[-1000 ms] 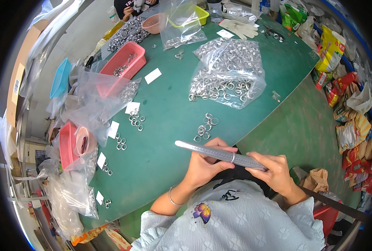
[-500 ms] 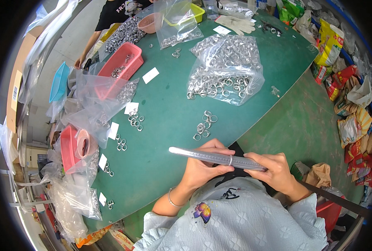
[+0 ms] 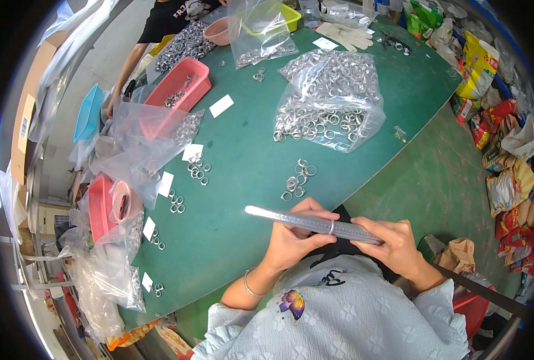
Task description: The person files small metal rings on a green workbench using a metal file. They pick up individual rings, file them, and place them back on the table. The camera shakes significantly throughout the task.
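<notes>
A grey ring mandrel point(image 3: 291, 219) with graduated markings lies level in front of me, its rounded narrow tip pointing left. My right hand point(image 3: 394, 239) is closed round its thicker end. A silver ring point(image 3: 332, 227) sits around the mandrel towards that end. My left hand point(image 3: 292, 245) pinches this ring between thumb and fingers, from both sides of the mandrel. Just beyond my left hand, a small group of loose silver rings point(image 3: 298, 178) rests on the green table point(image 3: 237, 162).
A clear bag full of rings point(image 3: 330, 96) lies farther back. Small ring groups point(image 3: 177, 201) sit beside white paper slips point(image 3: 165, 183) along the left. Pink trays point(image 3: 183, 84) and plastic bags line that edge. A co-worker's arm point(image 3: 126, 72) reaches in at far left.
The table and its contents have shifted slightly right in the picture. Both hands keep their grip, and the ring stays at about the same place on the mandrel.
</notes>
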